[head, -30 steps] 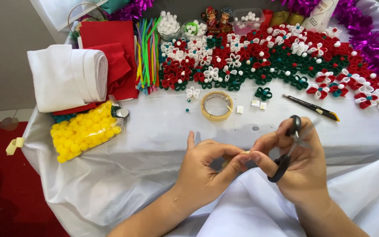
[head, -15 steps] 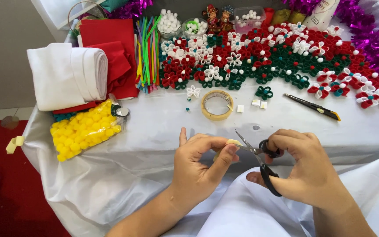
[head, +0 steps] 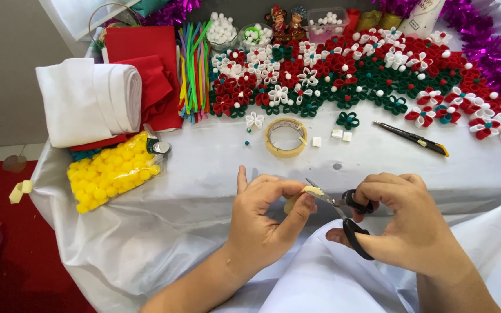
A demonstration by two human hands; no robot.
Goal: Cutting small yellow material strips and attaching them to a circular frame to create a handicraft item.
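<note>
Scissors (head: pixel 343 211) in right hand (head: pixel 404 223) touch tape piece (head: pixel 311 191).

Both your forearms come up from the bottom edge and angle inward, so the hands meet near the middle, almost touching. Your left hand (head: pixel 265 217) is palm-down with the wrist bent slightly; its thumb and forefinger are pinched together at the tips, the thumb (head: pixel 241 181) of that side sticking up, the other fingers curled loosely under. Your right hand (head: pixel 404 223) is knuckles-up, fingers bent tight in a closed grip, the thumb tucked low toward your body.
</note>
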